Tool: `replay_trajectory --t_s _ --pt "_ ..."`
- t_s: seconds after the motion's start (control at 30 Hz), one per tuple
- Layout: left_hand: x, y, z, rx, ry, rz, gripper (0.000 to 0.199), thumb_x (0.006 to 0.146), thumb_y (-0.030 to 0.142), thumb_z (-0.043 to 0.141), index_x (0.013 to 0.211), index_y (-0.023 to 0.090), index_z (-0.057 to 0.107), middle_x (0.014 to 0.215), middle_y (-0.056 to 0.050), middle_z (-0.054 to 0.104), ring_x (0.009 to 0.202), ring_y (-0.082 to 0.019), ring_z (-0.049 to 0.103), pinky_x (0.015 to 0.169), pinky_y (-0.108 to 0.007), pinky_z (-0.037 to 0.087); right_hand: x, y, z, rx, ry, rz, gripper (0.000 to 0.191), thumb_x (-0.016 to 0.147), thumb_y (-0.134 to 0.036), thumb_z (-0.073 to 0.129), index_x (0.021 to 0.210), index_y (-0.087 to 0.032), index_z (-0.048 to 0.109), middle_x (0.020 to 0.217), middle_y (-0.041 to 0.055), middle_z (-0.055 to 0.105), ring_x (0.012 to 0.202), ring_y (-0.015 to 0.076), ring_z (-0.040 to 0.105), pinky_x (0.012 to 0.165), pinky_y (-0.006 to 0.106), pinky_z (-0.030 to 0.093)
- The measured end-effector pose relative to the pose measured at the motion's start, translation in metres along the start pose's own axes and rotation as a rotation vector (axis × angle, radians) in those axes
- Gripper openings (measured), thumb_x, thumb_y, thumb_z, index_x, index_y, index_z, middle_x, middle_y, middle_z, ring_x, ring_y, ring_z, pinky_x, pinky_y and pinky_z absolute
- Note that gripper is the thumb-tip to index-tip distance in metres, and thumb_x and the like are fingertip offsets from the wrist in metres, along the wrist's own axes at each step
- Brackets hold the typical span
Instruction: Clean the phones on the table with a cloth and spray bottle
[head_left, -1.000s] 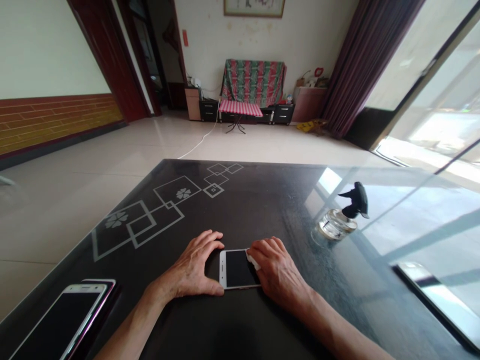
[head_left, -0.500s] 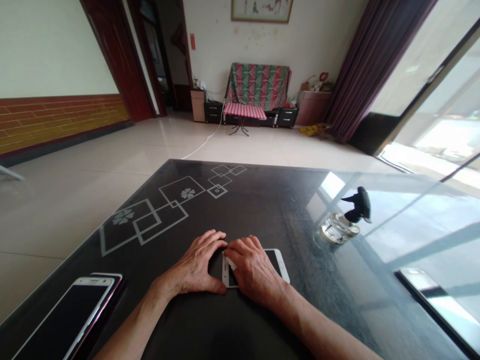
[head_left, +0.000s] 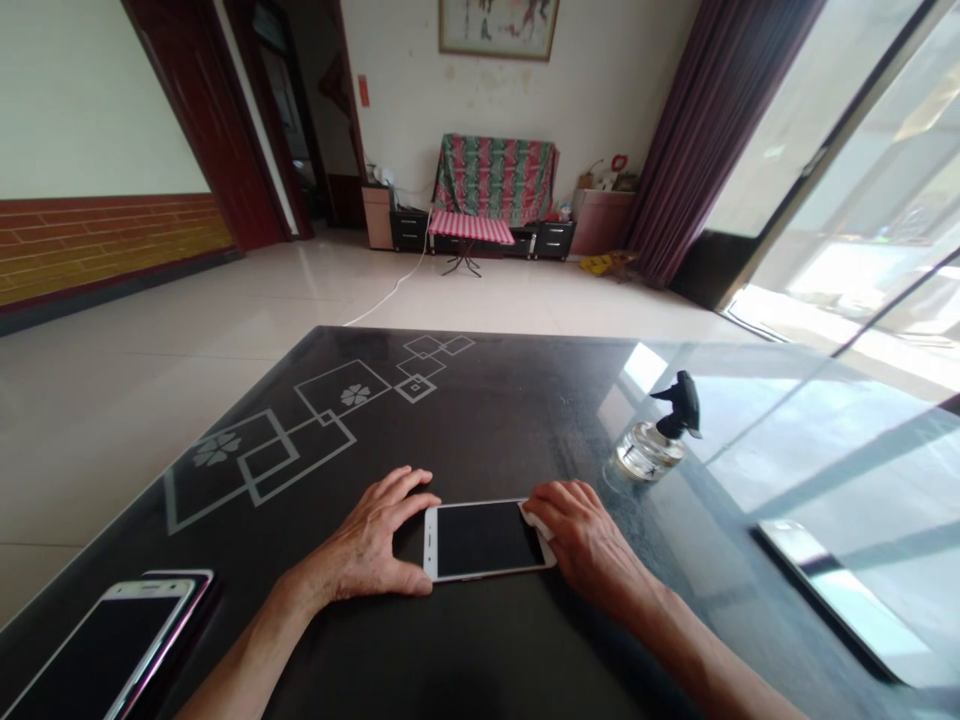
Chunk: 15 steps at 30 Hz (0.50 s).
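Observation:
A white phone [head_left: 487, 540] with a dark screen lies flat on the black table [head_left: 480, 430], in front of me. At its left end is my left hand [head_left: 375, 545], thumb and fingers spread around the edge and touching the corners. My right hand [head_left: 585, 530] is closed on a small white cloth [head_left: 537, 522], which rests on the phone's right end. Beyond my right hand a clear spray bottle [head_left: 651, 452] with a black trigger head stands upright.
Two stacked phones [head_left: 109, 640] lie at the near left of the table. Another phone [head_left: 844, 600] lies at the right. Farther back are a small table with a striped pink top [head_left: 472, 228], a draped cloth [head_left: 495, 178] and a purple curtain [head_left: 712, 130].
My right hand has slid the white cloth from the phone's left end to its right end, uncovering the screen. My left hand stays at the left end. The whole view has shifted slightly.

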<state>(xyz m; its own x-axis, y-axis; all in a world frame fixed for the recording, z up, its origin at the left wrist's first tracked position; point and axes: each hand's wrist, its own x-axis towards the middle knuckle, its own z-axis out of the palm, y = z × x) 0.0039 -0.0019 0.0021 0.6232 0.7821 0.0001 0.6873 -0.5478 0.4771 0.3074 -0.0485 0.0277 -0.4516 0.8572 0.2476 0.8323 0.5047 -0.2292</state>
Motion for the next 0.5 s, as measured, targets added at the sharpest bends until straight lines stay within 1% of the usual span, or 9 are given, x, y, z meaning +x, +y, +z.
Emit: replay_trajectory --t_s 0.13,0.27,0.4,0.5 --pt "-0.001 -0.001 0.001 0.003 0.004 0.001 0.079 0.058 0.048 0.080 0.130 0.031 0.051 0.150 -0.006 0.034 0.140 -0.037 0.022 0.111 -0.051 0.028 -0.001 0.010 -0.005 -0.010 -0.017 -0.023 0.029 0.090 -0.009 0.042 0.108 -0.021 0.062 0.104 0.0072 0.060 0.090 0.0190 0.052 0.086 0.035 0.037" --pt "-0.001 -0.003 0.002 -0.004 0.000 0.007 0.078 0.060 0.049 0.079 0.130 0.030 0.051 0.150 -0.006 0.034 0.140 -0.037 0.021 0.111 -0.052 0.027 -0.006 0.011 -0.013 0.000 -0.068 -0.054 0.031 0.088 -0.006 0.042 0.108 -0.021 0.061 0.105 0.0066 0.061 0.090 0.0186 0.052 0.086 0.035 0.037" --pt "-0.001 -0.003 0.002 -0.002 -0.002 0.011 0.078 0.061 0.053 0.077 0.131 0.030 0.051 0.151 -0.007 0.032 0.140 -0.037 0.020 0.111 -0.053 0.027 -0.020 0.009 -0.020 0.023 -0.104 -0.053 0.029 0.090 -0.008 0.041 0.103 -0.022 0.062 0.102 0.0058 0.061 0.088 0.0184 0.053 0.086 0.036 0.038" --pt "-0.001 -0.002 0.002 0.004 0.002 0.009 0.078 0.061 0.055 0.077 0.131 0.030 0.051 0.150 -0.006 0.033 0.140 -0.037 0.021 0.111 -0.053 0.026 -0.033 0.010 -0.018 0.040 -0.084 -0.032 0.029 0.090 -0.009 0.041 0.105 -0.023 0.061 0.102 0.0059 0.061 0.088 0.0186 0.054 0.089 0.038 0.038"
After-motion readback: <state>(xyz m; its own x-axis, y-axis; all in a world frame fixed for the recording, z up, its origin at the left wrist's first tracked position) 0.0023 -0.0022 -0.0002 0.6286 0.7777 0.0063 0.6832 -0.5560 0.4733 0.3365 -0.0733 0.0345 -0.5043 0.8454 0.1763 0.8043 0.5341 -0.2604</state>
